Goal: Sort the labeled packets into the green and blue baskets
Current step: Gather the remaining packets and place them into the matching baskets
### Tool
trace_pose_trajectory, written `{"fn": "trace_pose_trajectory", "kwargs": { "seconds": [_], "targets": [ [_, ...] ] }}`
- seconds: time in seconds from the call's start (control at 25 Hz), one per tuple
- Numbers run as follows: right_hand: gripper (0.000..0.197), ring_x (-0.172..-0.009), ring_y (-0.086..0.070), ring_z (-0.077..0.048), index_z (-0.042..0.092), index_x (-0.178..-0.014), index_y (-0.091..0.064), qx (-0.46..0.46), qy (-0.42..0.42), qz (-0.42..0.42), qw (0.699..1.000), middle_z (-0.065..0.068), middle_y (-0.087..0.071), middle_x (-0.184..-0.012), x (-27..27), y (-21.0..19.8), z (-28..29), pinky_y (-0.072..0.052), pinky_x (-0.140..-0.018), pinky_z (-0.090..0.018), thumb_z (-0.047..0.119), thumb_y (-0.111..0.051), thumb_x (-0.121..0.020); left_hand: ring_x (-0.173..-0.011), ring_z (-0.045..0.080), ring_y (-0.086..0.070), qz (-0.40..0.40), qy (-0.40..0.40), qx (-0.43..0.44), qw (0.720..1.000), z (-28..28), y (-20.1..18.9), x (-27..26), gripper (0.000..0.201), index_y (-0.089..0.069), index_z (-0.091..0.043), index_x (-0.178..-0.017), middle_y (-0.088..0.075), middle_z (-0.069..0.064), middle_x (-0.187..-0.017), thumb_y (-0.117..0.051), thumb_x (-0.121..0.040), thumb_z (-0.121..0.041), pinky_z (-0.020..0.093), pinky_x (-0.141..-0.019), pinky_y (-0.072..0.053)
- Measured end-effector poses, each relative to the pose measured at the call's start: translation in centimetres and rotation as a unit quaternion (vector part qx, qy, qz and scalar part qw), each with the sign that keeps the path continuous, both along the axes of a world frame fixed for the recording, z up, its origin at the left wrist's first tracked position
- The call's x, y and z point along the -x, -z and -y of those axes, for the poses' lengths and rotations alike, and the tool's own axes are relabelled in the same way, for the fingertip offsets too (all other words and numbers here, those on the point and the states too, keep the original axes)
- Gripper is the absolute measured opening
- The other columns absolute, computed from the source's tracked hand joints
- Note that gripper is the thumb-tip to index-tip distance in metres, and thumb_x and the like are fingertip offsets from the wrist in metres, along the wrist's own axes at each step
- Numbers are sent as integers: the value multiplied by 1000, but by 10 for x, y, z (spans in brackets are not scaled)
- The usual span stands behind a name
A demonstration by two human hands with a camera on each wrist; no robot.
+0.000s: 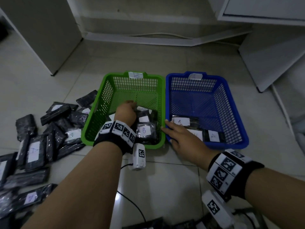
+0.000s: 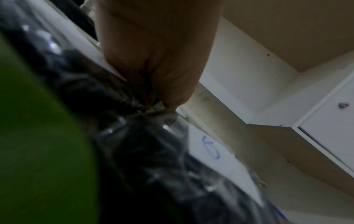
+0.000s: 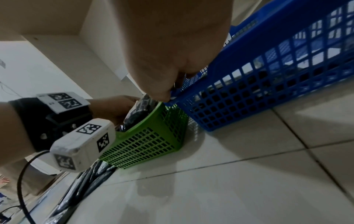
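My left hand [image 1: 127,113] reaches into the green basket [image 1: 118,75], which is tagged B, and pinches the edge of a black wrapped packet [image 2: 153,151] with a blue-inked white label. Another packet marked B [image 1: 146,131] lies under my wrist in that basket. My right hand [image 1: 175,131] rests with straight fingers on the near left rim of the blue basket [image 1: 175,75]. That basket holds packets labeled A [image 1: 181,121]. In the right wrist view, my right hand's fingertips [image 3: 168,94] touch the blue basket's corner [image 3: 268,84] beside the green basket [image 3: 145,142].
A heap of several black labeled packets [image 1: 33,146] lies on the tiled floor left of the green basket. White cabinets stand at the back left [image 1: 54,47] and right [image 1: 272,63]. A black cable [image 1: 132,207] runs across the floor near me.
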State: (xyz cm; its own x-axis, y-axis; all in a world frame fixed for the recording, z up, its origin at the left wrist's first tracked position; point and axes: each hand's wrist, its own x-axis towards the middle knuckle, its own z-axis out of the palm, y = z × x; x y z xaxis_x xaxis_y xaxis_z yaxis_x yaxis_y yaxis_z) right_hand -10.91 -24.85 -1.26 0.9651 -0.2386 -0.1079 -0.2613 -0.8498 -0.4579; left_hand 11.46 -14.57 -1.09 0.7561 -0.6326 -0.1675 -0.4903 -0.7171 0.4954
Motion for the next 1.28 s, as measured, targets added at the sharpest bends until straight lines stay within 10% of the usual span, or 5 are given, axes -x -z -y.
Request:
{"fn": "trace_pose_trajectory", "kwargs": {
  "seconds": [0.2, 0.44, 0.68, 0.88, 1.28],
  "targets": [
    [44, -144, -24, -21, 12, -137, -49, -25, 11, 13, 1000, -6, -35, -151, 28, -12, 0, -10, -116, -23, 4, -46, -94, -109, 30, -51, 89, -45, 239, 966, -10, -15, 64, 37, -70, -14, -102, -56, 12, -113, -46, -81, 5, 34, -94, -43],
    [31, -96, -53, -19, 11, -96, -71, -23, 113, 137, 984, -9, -64, -95, 129, -15, 10, -36, -85, -18, 1, -49, -77, -90, 26, -48, 159, 123, 291, 935, -4, -10, 182, 24, -64, -14, -94, -55, 8, -94, -50, -77, -5, 32, -78, -38],
    [34, -104, -50, -32, 13, -109, -66, -44, 190, -39, 980, -11, -59, -106, 239, 19, 23, -33, -88, -26, 4, -57, -77, -95, 16, -54, -106, 310, 61, 943, 8, 38, 292, 24, -60, -26, -103, -53, -4, -99, -63, -80, -32, 33, -84, -47],
    [41, -108, -51, -30, 14, -117, -63, -85, 228, -71, 967, -9, -56, -111, 290, 39, 27, -43, -94, -33, 3, -61, -77, -96, 17, -46, -84, 411, -93, 903, 13, 58, 336, 68, -49, -23, -107, -49, -1, -104, -80, -55, -55, 29, -76, -41],
    [31, -90, -50, -21, 7, -111, -56, -121, 199, -153, 960, -4, -46, -96, 269, 30, 27, -34, -60, -21, 15, -66, -83, -85, 18, -63, -429, 177, 21, 886, 20, 28, 271, 15, -69, -19, -90, -69, 3, -93, -76, -77, -20, 30, -80, -53]
  ]
}}
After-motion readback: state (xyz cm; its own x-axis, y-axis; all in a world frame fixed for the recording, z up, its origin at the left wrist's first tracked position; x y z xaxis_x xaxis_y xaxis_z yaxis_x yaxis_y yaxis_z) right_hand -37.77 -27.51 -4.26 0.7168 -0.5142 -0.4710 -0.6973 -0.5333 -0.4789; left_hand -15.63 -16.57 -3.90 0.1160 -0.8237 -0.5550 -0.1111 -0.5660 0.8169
